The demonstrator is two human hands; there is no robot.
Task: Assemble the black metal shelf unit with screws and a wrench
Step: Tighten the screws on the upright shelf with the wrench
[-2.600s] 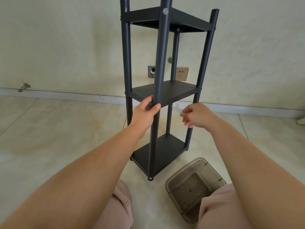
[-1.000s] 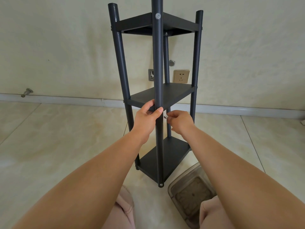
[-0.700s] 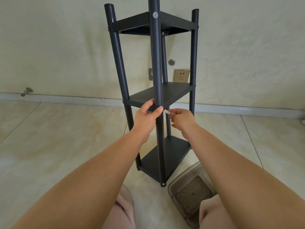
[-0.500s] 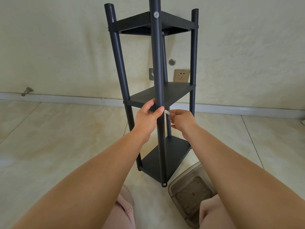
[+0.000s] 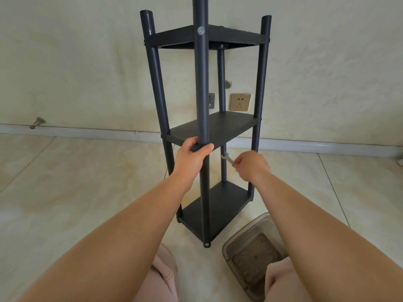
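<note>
No writing shows anywhere. The shelf unit point(image 5: 218, 127) stands mid-frame on glossy cream floor tiles point(image 5: 76, 182): round matte black posts, three flat black boards, silver screw heads. The left hand point(image 5: 193, 155) curls around the nearest post at the middle board. The right hand point(image 5: 250, 165) pinches a small silver wrench point(image 5: 227, 159). A smoky plastic tub point(image 5: 250, 253) sits lower right.

One head-worn camera, looking forward and down, close on the black metal three-tier shelf unit point(image 5: 202, 136) at twelve o'clock.
</note>
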